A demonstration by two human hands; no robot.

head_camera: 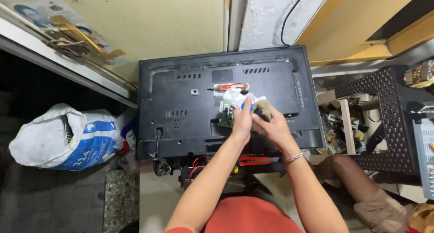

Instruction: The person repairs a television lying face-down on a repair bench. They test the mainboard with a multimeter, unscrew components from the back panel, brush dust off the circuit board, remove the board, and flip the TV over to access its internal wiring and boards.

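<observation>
So the TV [181, 102] was lying face down, black back panel up; both hands met over its lower middle. Left hand [242, 122] was pinching a small green circuit board [224, 116] at its 9 o'clock side; right hand [271, 124] was curled around a brush [262, 108] with a blue-and-yellow handle, bristles right by the board. A crumpled white plastic bag [235, 97] sat just at 12 o'clock of the hands; a red-handled screwdriver [230, 86] lay beyond that. Big white sack [63, 138] on the floor way off at 9 o'clock; brown stool [384, 115] at 3 o'clock.
</observation>
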